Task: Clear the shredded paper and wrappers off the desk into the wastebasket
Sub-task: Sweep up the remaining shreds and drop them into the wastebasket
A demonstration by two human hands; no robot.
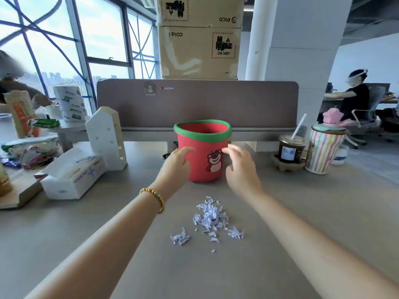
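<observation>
Desk (86, 244) open around shredded paper (210, 219), wastebasket (203, 152).

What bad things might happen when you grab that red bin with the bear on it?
1. The wastebasket looks light; the left hand touches its side while the right hand is blurred, so a quick grab might tip it.
2. The shredded paper lies loose just in front; dragging the bin or a forearm through it may scatter the bits.

A red wastebasket (203, 156) with a green rim and a bear picture is seen. The shredded paper (210, 219) is white. The desk (86, 234) is grey.
</observation>
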